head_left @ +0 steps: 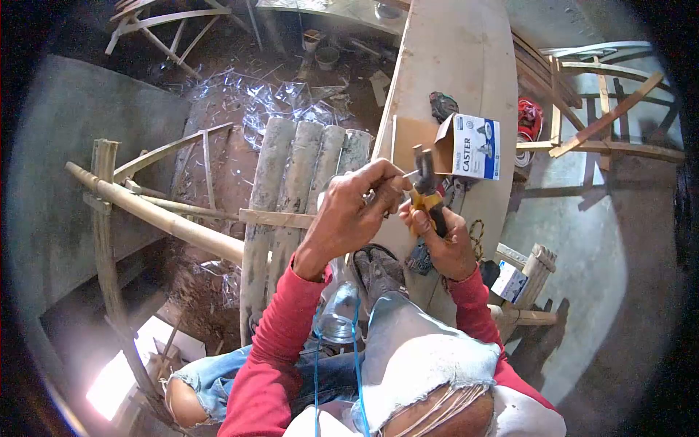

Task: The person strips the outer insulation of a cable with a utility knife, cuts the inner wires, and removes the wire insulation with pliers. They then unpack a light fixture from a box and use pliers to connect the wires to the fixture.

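Observation:
Pliers with yellow and black handles stand jaws up in my right hand, whose fingers wrap round the grips. Close beside them, my left hand is closed in a pinch. A thin pale piece pokes from its fingertips towards the pliers' jaws; what kind of piece it is I cannot tell. Just beyond the pliers, an opened cardboard box marked CASTER lies on the long board. Below my hands, a clear plastic container hangs on a blue cord.
The long pale board runs away from me. Wooden poles lie side by side at the left, near a curved bamboo pole. Timber frames stand at the right. A smaller box sits near my right forearm.

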The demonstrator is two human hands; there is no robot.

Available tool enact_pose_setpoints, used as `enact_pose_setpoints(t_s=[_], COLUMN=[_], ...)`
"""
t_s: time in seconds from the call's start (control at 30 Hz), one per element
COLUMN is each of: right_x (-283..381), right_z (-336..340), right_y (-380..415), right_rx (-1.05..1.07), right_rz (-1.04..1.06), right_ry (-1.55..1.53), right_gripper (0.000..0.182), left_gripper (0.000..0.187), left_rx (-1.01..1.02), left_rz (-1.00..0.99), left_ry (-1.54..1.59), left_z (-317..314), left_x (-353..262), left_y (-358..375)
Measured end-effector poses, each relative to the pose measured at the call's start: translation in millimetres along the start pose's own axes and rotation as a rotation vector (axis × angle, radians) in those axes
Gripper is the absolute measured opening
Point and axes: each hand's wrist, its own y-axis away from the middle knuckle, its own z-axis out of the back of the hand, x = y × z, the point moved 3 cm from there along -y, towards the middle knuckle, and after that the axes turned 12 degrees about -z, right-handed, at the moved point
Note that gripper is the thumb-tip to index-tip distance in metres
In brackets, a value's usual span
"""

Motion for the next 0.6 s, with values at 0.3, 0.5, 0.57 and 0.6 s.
enact_pose_setpoints(t_s=[0.3, 0.5, 0.57, 0.6], right_x=[34.5, 37.9, 39.1, 39.3], right_z=[0.6, -2.1, -2.5, -2.6], right_y=[-4.4, -5.8, -5.6, -5.1], right_rx=[-0.139, -0.205, -0.214, -0.219], right_rz=[0.282, 0.412, 0.413, 0.406], right_ry=[0.527, 0.603, 0.609, 0.625], right_gripper=[0.026, 0.025, 0.025, 0.024], left_gripper=[0.016, 0.017, 0.020, 0.020], left_rx=[-0.028, 0.001, -0.015, -0.016], left_rz=[-0.058, -0.039, -0.081, -0.080], left_ry=[-0.051, -0.045, -0.044, -0.045], left_z=[4.6, 8.8, 8.0, 6.1], left_x=[-1.9, -6.8, -5.3, -3.1], left_y=[-1.1, 0.1, -0.1, -0.4])
